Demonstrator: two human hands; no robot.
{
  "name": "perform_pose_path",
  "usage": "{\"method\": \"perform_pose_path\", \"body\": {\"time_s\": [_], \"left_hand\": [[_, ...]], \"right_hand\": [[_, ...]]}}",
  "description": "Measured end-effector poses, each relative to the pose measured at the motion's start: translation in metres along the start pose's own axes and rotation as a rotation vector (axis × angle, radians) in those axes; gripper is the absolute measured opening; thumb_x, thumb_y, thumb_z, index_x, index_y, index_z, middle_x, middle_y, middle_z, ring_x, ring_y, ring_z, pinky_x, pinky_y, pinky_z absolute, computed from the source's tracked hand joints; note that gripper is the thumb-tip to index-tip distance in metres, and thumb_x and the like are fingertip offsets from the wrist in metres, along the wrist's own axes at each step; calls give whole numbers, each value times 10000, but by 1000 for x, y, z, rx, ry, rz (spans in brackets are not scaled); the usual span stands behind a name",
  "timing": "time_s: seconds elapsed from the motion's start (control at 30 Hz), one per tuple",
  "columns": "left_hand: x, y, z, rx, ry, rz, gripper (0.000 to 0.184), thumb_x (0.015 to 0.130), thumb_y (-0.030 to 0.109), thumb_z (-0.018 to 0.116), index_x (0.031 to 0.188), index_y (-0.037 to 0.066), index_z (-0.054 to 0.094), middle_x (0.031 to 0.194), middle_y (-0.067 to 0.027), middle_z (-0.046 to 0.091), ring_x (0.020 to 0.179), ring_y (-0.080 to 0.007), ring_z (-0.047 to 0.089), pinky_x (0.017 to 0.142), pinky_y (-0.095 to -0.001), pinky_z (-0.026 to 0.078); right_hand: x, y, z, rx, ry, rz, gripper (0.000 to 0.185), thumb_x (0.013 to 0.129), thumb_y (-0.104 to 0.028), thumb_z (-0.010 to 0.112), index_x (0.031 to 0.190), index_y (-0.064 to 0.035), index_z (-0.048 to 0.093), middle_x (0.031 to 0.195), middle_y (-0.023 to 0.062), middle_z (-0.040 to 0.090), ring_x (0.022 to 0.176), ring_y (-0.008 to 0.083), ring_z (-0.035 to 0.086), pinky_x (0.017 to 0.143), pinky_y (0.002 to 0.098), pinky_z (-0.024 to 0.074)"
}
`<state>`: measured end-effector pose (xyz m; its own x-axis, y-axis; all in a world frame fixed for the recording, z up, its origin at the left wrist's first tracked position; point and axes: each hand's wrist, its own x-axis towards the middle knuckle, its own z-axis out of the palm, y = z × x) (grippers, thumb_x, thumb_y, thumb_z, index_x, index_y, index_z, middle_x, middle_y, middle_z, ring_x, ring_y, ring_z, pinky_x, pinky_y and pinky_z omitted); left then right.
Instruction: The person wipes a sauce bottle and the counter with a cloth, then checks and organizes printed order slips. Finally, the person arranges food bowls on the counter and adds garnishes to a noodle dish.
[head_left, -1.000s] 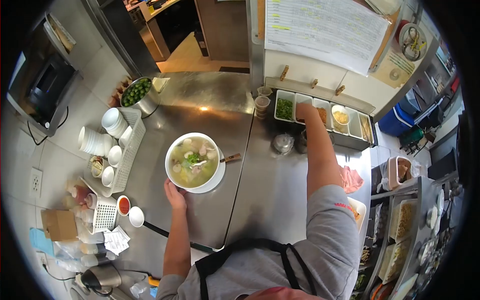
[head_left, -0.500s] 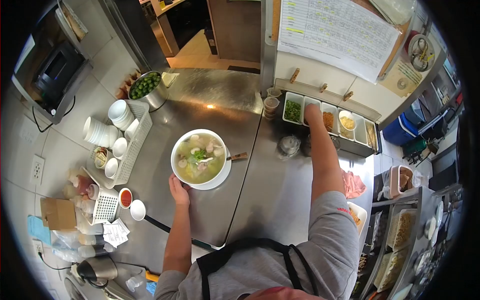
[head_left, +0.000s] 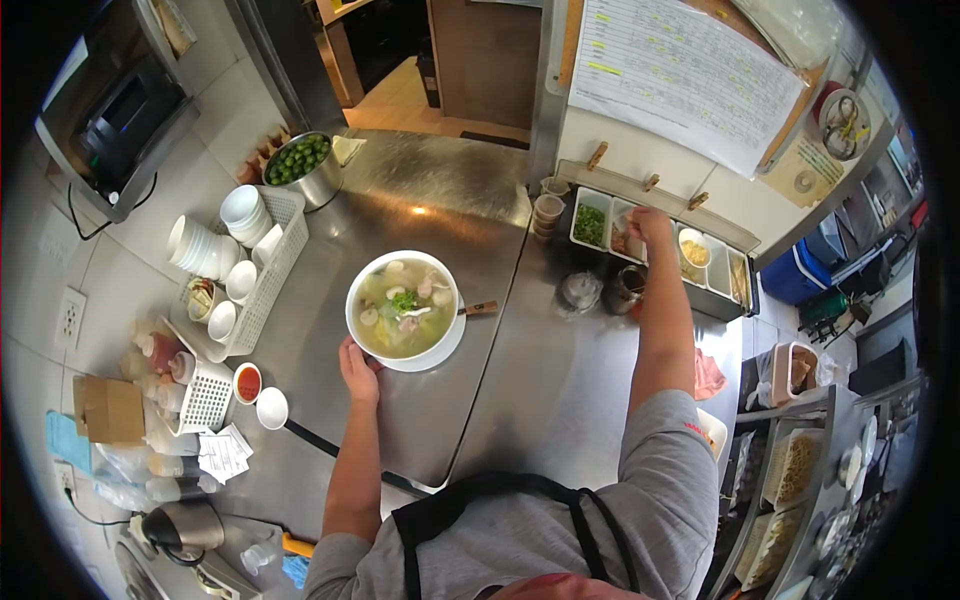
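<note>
A white bowl of soup [head_left: 401, 304] with meat pieces and chopped green garnish stands on a white plate [head_left: 440, 350]. My left hand [head_left: 359, 374] is at the lower left of the bowl and plate, fingers loosely extended, close against the rim. A spoon with a wooden-looking handle [head_left: 480, 309] sticks out at the bowl's right. Over the row of white ingredient tubs, my right hand [head_left: 650, 226] has its fingers drawn together; what they hold is hidden. Beside it are a tub of chopped greens [head_left: 590, 224] and a tub of reddish-brown bits [head_left: 621, 238].
At left, a white basket [head_left: 282, 265] holds stacked small bowls, near a pot of green fruit [head_left: 302, 165]. A bowl of red sauce [head_left: 247, 382] sits by a white cup [head_left: 271, 408]. A dark jar [head_left: 627, 287] and a plastic-wrapped container [head_left: 580, 292] stand before the tubs.
My right hand has moved right from the second tub to the third, uncovering the reddish-brown bits. The view has shifted slightly. My left hand stays by the bowl.
</note>
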<state>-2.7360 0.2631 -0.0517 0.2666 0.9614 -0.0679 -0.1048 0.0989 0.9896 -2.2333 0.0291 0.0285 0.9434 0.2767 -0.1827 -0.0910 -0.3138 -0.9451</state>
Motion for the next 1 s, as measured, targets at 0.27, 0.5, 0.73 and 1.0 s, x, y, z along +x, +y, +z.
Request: {"method": "perform_pose_path", "body": {"time_s": [0.27, 0.5, 0.73, 1.0], "left_hand": [[7, -13, -6, 17, -6, 23, 293, 878, 260, 294, 1058, 61, 410, 821, -46, 527, 695, -122, 538, 509, -239, 480], [6, -11, -6, -17, -25, 22, 282, 869, 263, 321, 1046, 67, 423, 834, -28, 525, 721, -99, 517, 514, -220, 472], [0, 1, -3, -39, -30, 43, 294, 862, 270, 338, 1045, 59, 430, 826, -26, 472, 725, -95, 471, 528, -240, 488], [7, -13, -6, -147, -68, 35, 292, 860, 254, 346, 1052, 47, 423, 897, -45, 502, 726, -100, 506, 505, -222, 481]], "right_hand": [[-70, -71, 65, 433, -535, -1, 242, 741, -67, 560, 965, -1, 497, 800, 87, 563, 717, 174, 570, 622, 238, 483], [-194, -104, 206, -31, -1052, -65, 281, 694, -117, 600, 948, -14, 540, 797, 63, 575, 709, 124, 552, 613, 229, 462], [-229, -83, 279, -858, -919, -909, 187, 645, -70, 509, 808, -73, 600, 809, 132, 582, 735, 266, 567, 668, 342, 443], [-253, -87, 265, -771, -808, -1008, 233, 674, -239, 496, 685, -34, 605, 746, 169, 577, 710, 281, 574, 622, 378, 449]]}}
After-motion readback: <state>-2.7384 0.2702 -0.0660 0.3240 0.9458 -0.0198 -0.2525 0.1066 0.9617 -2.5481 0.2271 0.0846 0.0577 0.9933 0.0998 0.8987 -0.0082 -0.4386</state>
